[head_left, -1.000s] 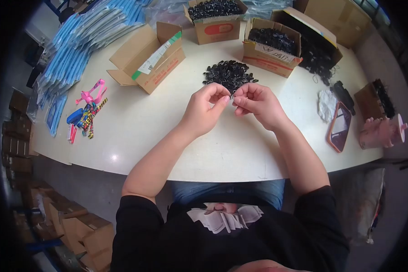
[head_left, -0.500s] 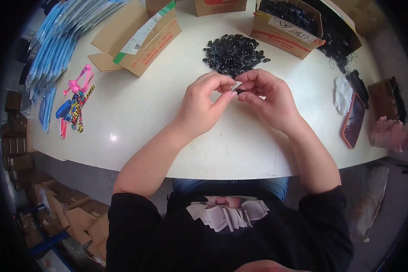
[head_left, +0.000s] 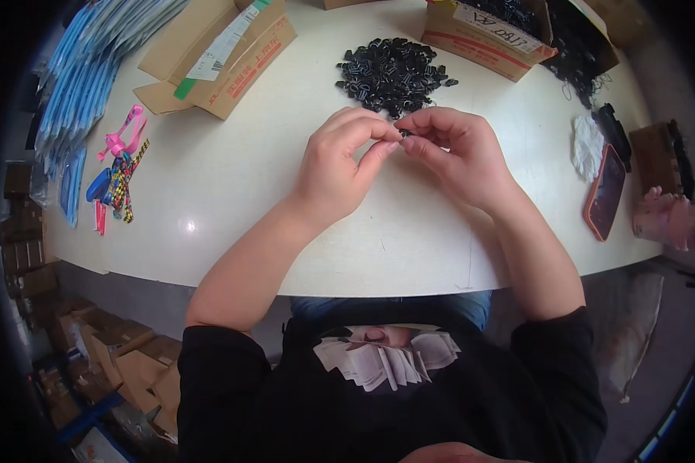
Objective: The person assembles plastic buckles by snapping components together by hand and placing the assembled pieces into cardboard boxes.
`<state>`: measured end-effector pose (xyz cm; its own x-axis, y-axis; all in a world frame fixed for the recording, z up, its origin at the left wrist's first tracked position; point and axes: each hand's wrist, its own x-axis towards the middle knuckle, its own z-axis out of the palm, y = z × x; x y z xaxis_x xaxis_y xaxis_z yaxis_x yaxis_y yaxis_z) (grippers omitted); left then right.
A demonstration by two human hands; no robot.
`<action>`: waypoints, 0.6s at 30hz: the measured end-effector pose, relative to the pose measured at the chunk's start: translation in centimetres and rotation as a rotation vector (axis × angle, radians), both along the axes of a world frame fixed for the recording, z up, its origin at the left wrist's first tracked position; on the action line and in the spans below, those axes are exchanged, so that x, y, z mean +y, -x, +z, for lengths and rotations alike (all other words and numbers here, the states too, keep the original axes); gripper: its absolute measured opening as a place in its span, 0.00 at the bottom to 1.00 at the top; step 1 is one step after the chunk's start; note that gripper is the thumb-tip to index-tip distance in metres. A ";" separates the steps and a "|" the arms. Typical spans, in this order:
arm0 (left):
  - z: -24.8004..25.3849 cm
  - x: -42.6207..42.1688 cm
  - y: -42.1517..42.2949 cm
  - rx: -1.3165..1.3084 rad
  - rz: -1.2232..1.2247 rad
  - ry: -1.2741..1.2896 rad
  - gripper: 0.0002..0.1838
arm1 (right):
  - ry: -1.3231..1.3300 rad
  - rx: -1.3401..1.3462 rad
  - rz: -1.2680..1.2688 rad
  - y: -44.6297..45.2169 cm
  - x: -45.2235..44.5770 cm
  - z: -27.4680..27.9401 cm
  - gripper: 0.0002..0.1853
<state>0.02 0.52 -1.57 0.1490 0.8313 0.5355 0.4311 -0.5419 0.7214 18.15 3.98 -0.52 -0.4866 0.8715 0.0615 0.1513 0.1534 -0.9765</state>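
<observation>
At the upper left of the frame, the blue packets lie fanned over one another in thin, glossy film; a knock could set them sliding, since slick sleeves grip poorly. Below them, the pink strap and patterned cord look soft and tangled. Toward upper centre, the open carton is plain corrugated card, flaps splayed, smooth tape along its edge. In mid-frame, the left hand pinches the small dark piece between thumb and index fingertip. Just above the hands sits a loose pile of glossy black, looped pieces with pale metallic glints; if the held one dropped there, it would be hard to tell apart. The right hand pinches the same piece from its side, thumb against forefinger, the other fingers curled. With only fingertips on something so small and seemingly hard, uneven pressure could make it spring loose; its exact shape is hidden. Farther right stand a filled carton, crumpled white tissue, a flat, glass-faced phone and a knobbly pink cup.
</observation>
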 end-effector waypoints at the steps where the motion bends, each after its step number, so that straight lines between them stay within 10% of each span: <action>1: -0.1 0.1 0.0 0.010 0.003 -0.021 0.04 | 0.023 0.006 -0.003 0.0 0.0 0.0 0.08; 18: 0.2 -0.1 0.2 0.263 0.091 -0.331 0.17 | 0.190 0.038 0.043 0.1 -0.1 0.1 0.07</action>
